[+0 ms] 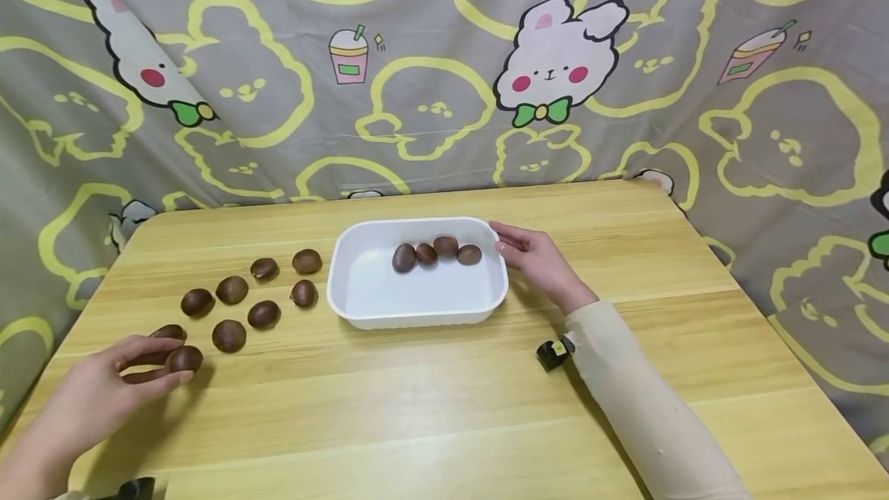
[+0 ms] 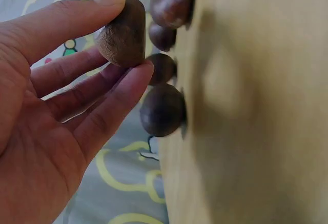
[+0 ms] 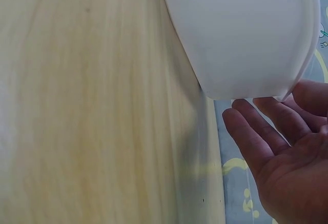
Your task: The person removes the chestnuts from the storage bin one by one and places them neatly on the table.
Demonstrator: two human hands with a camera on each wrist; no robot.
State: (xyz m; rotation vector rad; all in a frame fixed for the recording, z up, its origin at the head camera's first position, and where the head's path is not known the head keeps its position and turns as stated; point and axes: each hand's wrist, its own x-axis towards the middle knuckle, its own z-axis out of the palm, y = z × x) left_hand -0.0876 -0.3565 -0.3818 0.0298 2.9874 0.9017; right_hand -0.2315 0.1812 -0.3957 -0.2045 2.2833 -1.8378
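My left hand point(image 1: 104, 384) pinches a brown chestnut point(image 1: 184, 359) between thumb and fingers at the table's left. In the left wrist view, that chestnut point(image 2: 124, 34) is held up off the wood, its rough pale base facing the palm. Another chestnut point(image 1: 169, 332) lies just behind it, partly covered by the fingers. At the right end of a white plastic tray point(image 1: 420, 320), my right hand point(image 1: 535, 257) holds the rim, thumb on the edge and fingers along the end wall. Several chestnuts point(image 1: 446, 246) sit in a row along the tray's far right side.
More chestnuts lie scattered between the left hand and the tray, such as a chestnut point(image 1: 229, 336) near the front and a chestnut point(image 1: 306, 261) beside the tray. A patterned curtain point(image 1: 430, 137) hangs behind the wooden table point(image 1: 430, 415).
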